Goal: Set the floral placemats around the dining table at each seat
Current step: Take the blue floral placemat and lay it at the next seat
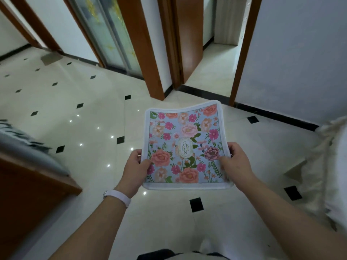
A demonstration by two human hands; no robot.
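Holding the floral placemat (pixel 185 147) roughly level in mid-air over the tiled floor (pixel 75 128), near the centre of view, with the far edge curved rather than straight. Printed face up: pink and coral flowers on pale blue, white border, oval label at centre reading "GARDEN". Cannot tell from the thick near edge whether one mat or several stacked.

Gripped at the left edge by the left hand (pixel 134 166), thumb curled onto the printed face, remaining fingers tucked beneath and hidden. Gripped likewise at the right edge by the right hand (pixel 237 162), thumb on top, fingers wrapped round the border, tips out of sight under the mat.

Pale wristband (pixel 117 197) on the left wrist. Both forearms bare, cut off at the bottom of the frame.

Glossy cream tiles below, with small black diamond insets and bright reflected spots. At left, wooden furniture (pixel 28 184) topped by a grey cushion, blurred, cropped by the frame edge, of undeterminable kind. At right, a white cloth (pixel 328 166), blurred and only partly in view. Beyond, brown wooden door frames, a frosted glass sliding door (pixel 105 30), and an open doorway (pixel 216 72) showing only a strip of the room behind.
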